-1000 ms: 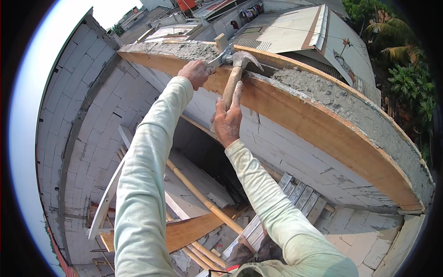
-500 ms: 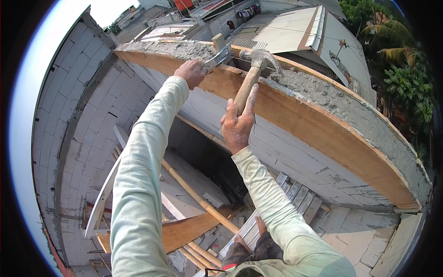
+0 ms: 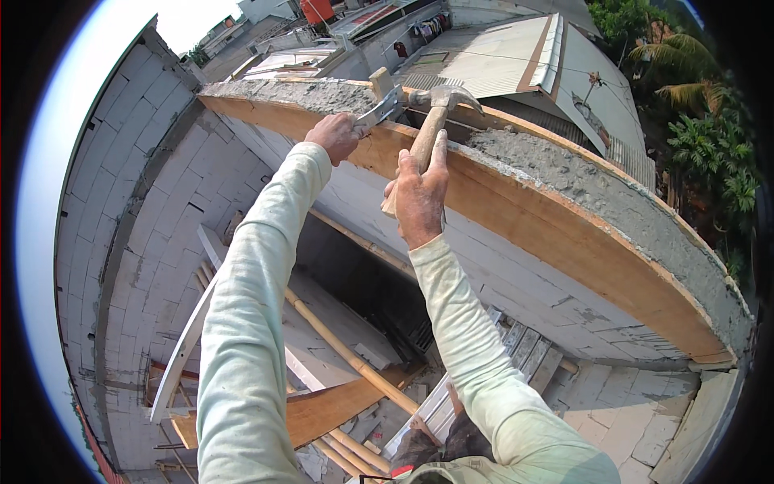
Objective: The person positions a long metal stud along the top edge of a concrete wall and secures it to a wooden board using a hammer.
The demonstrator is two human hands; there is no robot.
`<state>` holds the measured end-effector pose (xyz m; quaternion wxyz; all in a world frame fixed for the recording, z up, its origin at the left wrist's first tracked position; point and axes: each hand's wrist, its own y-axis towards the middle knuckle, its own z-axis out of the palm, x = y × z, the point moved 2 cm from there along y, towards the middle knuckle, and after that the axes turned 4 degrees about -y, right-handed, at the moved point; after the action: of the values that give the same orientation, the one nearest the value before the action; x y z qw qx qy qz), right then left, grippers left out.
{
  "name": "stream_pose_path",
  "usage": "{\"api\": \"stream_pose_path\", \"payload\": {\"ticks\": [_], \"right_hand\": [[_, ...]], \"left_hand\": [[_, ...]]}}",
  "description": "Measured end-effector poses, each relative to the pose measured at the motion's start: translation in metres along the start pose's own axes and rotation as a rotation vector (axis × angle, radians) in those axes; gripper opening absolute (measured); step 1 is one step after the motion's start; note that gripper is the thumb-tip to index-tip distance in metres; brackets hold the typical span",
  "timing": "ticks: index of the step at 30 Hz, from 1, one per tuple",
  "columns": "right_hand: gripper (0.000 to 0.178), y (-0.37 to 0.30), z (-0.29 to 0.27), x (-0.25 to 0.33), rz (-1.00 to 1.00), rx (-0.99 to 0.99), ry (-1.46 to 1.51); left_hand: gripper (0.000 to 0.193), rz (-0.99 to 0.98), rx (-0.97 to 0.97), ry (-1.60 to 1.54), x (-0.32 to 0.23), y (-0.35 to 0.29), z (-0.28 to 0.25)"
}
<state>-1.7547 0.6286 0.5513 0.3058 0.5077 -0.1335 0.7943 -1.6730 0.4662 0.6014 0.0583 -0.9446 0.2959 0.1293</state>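
Observation:
My left hand [image 3: 334, 139] is closed around one end of a flat silver metal piece [image 3: 381, 111], which rests across the top edge of a wooden form board [image 3: 532, 189]. My right hand [image 3: 418, 189] grips the wooden handle of a claw hammer [image 3: 429, 133]. The hammer's striking face is at the metal piece's far end, touching or nearly so; the claw points right. Close behind the metal piece a short wooden stub [image 3: 381, 81] sticks up. Between the form boards lies rough grey concrete [image 3: 588, 179], with a gap in it by the hammer.
Below the beam stands a pale block wall [image 3: 516, 258]. Bamboo poles [image 3: 347, 343], a wooden plank [image 3: 339, 410] and a metal-slatted platform [image 3: 520, 347] lie underneath, near my feet. A high block wall [image 3: 121, 113] rises at left. Roofs [image 3: 492, 56] spread beyond the beam.
The hammer has come left and slightly down, its face now at the metal piece. My right hand has tilted with it. The left hand and metal piece have barely moved.

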Motion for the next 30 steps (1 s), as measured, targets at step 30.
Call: {"api": "stream_pose_path", "payload": {"ticks": [30], "right_hand": [[0.071, -0.007, 0.018, 0.004, -0.127, -0.204, 0.033]], "left_hand": [[0.032, 0.021, 0.018, -0.029, -0.01, -0.001, -0.003]]}}
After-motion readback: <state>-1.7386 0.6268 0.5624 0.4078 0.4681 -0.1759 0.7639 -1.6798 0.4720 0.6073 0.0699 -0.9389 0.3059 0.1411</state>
